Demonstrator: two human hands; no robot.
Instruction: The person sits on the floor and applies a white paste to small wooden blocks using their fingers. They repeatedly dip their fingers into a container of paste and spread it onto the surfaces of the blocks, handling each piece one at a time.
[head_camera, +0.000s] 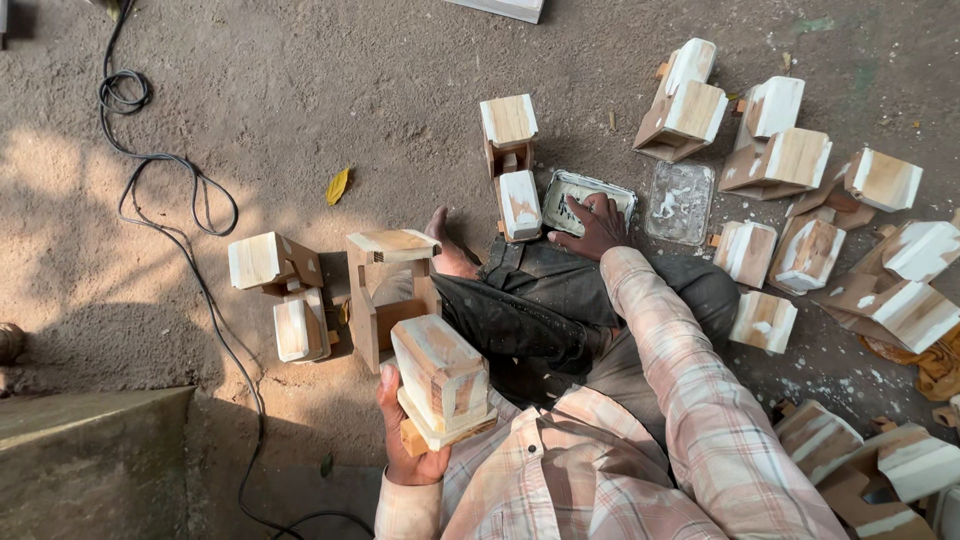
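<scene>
**Fingers on the tin, block held close**

Fingers (585, 212) of the right hand (592, 228) press flat and a little spread into the tin (563, 186), the landmark here. Well below and left of the tin, the left hand (408, 440) wraps round the block (441, 380), thumb up its side; the block stands with its long side up, tilted. So the right hand is nearer the tin, and the block lies down-left from those fingers. Just right of the tin sits a clear tray (680, 202). Far left of the tin lies a yellow leaf (338, 186).

tray (588, 187) before knees, blocks (790, 160) right
</scene>
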